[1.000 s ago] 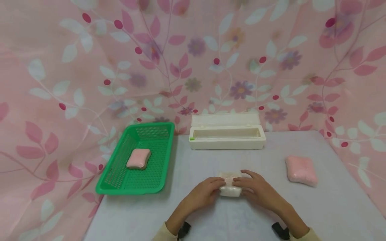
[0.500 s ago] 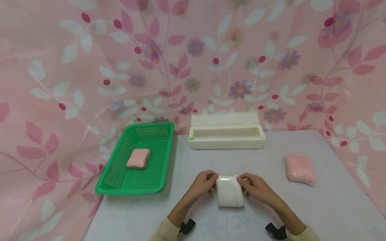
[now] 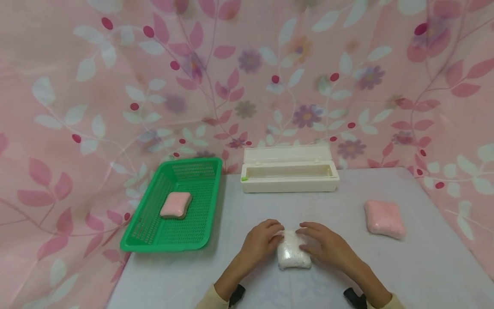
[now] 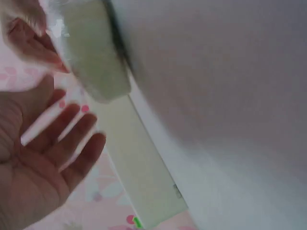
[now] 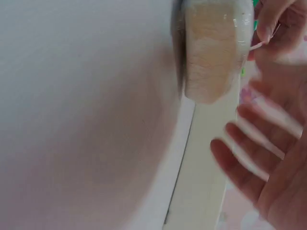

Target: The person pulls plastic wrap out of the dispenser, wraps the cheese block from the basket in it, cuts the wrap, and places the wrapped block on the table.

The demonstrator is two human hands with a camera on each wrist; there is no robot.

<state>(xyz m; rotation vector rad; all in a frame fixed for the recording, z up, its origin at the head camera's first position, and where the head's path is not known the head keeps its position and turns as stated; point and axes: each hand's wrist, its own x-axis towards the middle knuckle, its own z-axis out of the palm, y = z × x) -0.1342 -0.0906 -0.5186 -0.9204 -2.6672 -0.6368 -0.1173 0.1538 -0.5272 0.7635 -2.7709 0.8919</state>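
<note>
In the head view, a white square block in clear crinkled film (image 3: 293, 253) sits between both hands at the table's front middle. The left hand (image 3: 261, 241) is at its far left corner, fingers loosely bent. Opposite, the right hand (image 3: 327, 243) has its fingers spread by the far right edge. The left wrist view shows the left hand (image 4: 45, 158) with fingers apart, below the wrapped block (image 4: 93, 52). Spread fingers of the right hand (image 5: 273, 148) appear beside the block's cream side (image 5: 211, 57) in the right wrist view. Fingertip contact with the film is hard to tell.
A green basket (image 3: 208, 223) at the left holds a pink square block (image 3: 176, 204). At the back stands a long white box (image 3: 289, 186) with its lid raised. Another pink block (image 3: 384, 219) lies at the right. A pink floral cloth (image 3: 247, 77) hangs behind.
Half a second ago both hands gripped the block's far corners, showing a smooth white face. Now a crinkled film face is up, and the fingers have loosened and spread.
</note>
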